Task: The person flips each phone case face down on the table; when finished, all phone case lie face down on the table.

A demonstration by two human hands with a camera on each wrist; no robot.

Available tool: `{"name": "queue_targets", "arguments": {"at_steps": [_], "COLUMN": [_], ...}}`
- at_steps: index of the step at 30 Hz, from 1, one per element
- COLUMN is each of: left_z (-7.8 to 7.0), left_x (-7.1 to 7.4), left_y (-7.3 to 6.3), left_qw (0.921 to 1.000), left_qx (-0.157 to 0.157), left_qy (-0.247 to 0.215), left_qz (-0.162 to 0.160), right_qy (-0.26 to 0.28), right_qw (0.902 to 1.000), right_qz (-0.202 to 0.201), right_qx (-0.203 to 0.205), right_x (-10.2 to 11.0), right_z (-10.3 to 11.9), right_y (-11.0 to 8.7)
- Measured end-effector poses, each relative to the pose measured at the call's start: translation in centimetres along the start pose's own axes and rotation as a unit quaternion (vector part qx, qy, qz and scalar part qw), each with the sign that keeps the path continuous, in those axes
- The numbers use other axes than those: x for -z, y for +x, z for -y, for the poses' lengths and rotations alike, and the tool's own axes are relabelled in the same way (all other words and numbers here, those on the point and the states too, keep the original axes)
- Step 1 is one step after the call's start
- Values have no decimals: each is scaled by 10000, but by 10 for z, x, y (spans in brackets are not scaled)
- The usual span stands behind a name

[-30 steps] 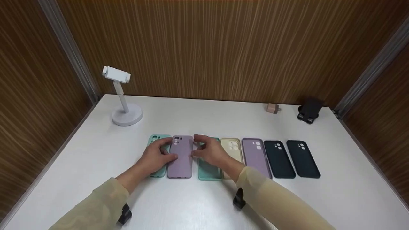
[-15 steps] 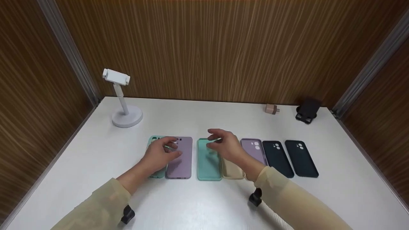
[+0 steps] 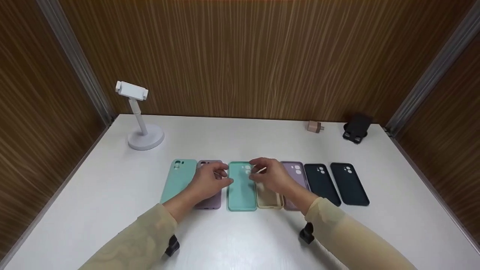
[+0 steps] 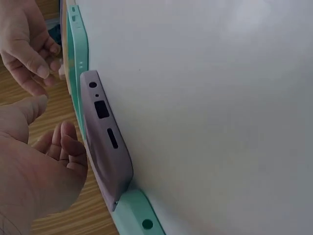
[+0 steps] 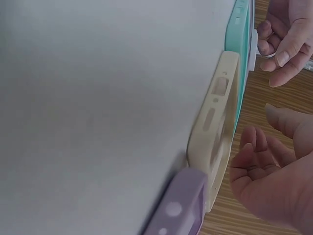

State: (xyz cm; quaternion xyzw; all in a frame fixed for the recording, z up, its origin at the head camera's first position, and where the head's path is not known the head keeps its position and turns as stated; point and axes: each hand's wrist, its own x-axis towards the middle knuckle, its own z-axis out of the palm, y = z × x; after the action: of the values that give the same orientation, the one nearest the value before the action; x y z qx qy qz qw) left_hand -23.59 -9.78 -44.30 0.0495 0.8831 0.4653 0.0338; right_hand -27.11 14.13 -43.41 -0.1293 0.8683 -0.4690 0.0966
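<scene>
Phone cases lie in a row on the white table. My left hand (image 3: 210, 180) hovers over the left purple case (image 3: 212, 202), its fingertips close to the left edge of a teal case (image 3: 242, 195) that lies hollow side up. On the other side, my right hand (image 3: 273, 176) is above the beige case (image 3: 270, 198), fingertips near the teal case's right edge. Both hands have loosely bent fingers with nothing between them. Another teal case (image 3: 178, 178) lies back side up at the left end. In the left wrist view, the purple case (image 4: 105, 132) shows its port cutouts.
Right of the beige case are a second purple case (image 3: 294, 172) and two dark cases (image 3: 323, 183), (image 3: 350, 183). A white phone stand (image 3: 144, 137) stands at the back left. A pink charger plug (image 3: 315, 126) and a folded black stand (image 3: 357, 129) sit at the back right.
Both hands have let go of the left purple case. The left hand moved right over it, toward the hollow-side-up teal case; the right hand shifted right, then slightly down.
</scene>
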Motion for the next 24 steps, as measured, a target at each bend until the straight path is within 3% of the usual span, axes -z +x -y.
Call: {"name": "queue_targets", "arguments": {"at_steps": [9,24], "left_z": [6,10], "left_x": [-8,-16], "left_y": [6,4], "left_qw": [10000,9990], "left_qx": [51,75], "left_qy": [27,421], "left_qz": [50,88], "right_qy": [-230,-355], "right_qw": [9993,9982], "right_qz": [249,456], "right_qx": [-139,176], "right_x": [0,0], "right_z": [-11,-22], "right_y": [3,11]}}
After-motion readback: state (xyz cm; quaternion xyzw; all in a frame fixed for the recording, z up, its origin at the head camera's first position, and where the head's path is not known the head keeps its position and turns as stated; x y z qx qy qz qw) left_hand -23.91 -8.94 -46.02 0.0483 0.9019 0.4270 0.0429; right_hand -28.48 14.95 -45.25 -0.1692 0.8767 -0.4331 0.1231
